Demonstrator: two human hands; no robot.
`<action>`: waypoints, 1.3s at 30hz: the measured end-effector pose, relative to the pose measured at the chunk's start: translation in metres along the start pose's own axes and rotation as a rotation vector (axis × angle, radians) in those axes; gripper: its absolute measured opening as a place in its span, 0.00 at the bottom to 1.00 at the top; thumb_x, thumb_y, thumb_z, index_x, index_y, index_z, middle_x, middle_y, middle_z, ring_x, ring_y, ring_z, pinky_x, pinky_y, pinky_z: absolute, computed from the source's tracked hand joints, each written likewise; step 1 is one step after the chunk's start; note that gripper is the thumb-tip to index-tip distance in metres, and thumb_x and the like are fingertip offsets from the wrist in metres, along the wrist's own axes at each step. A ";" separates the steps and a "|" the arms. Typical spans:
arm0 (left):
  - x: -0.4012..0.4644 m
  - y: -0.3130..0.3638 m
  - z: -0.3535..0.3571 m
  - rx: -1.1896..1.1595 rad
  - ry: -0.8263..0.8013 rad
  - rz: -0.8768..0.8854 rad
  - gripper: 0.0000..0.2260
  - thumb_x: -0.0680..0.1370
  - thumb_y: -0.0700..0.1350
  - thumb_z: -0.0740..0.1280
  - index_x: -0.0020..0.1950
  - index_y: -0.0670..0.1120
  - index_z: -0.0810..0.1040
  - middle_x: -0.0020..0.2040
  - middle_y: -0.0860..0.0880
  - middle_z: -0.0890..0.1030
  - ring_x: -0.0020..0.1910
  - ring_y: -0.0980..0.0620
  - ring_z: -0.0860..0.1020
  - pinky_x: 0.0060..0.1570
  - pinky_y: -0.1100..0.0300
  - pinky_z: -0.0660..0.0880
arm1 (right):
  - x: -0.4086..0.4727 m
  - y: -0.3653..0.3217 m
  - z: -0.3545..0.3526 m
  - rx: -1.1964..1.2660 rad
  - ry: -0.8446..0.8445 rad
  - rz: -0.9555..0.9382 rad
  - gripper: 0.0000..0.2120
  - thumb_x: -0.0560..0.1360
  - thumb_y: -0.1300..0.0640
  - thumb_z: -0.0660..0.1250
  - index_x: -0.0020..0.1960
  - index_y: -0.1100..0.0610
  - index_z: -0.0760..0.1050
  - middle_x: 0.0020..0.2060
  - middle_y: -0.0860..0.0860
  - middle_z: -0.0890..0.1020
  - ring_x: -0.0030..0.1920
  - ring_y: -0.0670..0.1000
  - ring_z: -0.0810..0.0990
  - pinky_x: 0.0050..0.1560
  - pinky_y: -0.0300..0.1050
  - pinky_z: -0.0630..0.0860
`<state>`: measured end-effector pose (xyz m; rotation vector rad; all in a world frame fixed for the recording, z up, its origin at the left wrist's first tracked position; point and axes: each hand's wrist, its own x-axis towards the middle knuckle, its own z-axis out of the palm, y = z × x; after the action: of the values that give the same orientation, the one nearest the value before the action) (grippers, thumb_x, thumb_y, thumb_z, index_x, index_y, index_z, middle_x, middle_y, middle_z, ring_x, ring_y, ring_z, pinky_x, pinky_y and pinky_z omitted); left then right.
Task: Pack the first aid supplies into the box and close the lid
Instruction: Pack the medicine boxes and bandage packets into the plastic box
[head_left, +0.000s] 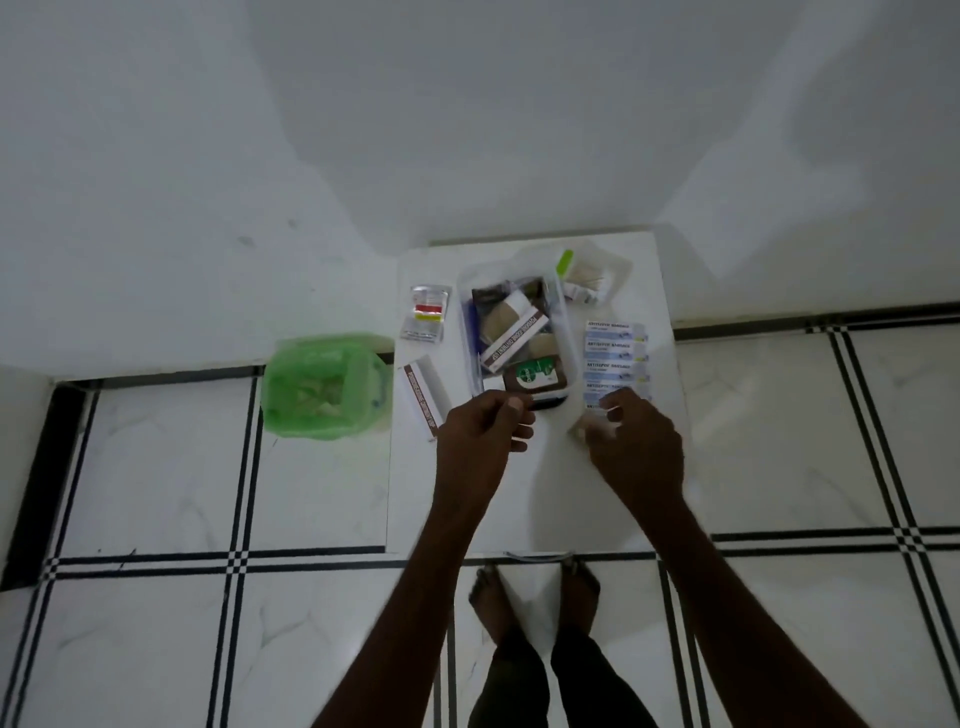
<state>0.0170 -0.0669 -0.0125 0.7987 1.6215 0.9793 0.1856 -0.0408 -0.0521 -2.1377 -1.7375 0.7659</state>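
Bandage strips (615, 364) at three o'clock of my box (511, 332): light, floppy; right hand (631, 441) pinches one, left hand (491, 428) curled, contents unclear

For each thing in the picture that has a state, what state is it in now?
Clear box: open, partly filled.
Lid: off, lying behind the box.
Antiseptic bandage strips: outside the box, in a row to its right.
Long ointment carton: outside, left of the box.
Sachet: outside, left of the box.
Green-lined bin: open.
Left hand: fingers curled.
Right hand: pinching something small.
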 end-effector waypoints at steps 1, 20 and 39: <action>0.001 -0.006 0.001 0.026 0.019 0.001 0.10 0.81 0.42 0.64 0.53 0.42 0.84 0.43 0.42 0.85 0.40 0.50 0.83 0.42 0.56 0.81 | -0.002 0.009 0.013 -0.110 -0.048 -0.053 0.18 0.71 0.49 0.72 0.55 0.57 0.75 0.49 0.55 0.83 0.48 0.57 0.82 0.47 0.47 0.77; 0.014 -0.090 -0.010 1.059 0.077 0.186 0.27 0.67 0.42 0.77 0.64 0.43 0.76 0.58 0.42 0.76 0.59 0.41 0.74 0.49 0.49 0.79 | -0.017 -0.045 -0.005 0.154 0.219 -0.261 0.19 0.69 0.53 0.72 0.55 0.61 0.75 0.49 0.59 0.80 0.48 0.56 0.79 0.46 0.45 0.75; 0.039 0.005 -0.075 0.375 0.489 0.287 0.05 0.72 0.44 0.72 0.47 0.50 0.83 0.40 0.54 0.85 0.39 0.58 0.81 0.43 0.60 0.77 | 0.080 -0.090 0.043 -0.210 -0.251 -0.530 0.18 0.68 0.66 0.70 0.57 0.58 0.80 0.49 0.58 0.84 0.52 0.61 0.82 0.52 0.53 0.80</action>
<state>-0.0649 -0.0460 -0.0145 1.1307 2.1977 1.1495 0.0988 0.0530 -0.0573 -1.6107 -2.4650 0.7452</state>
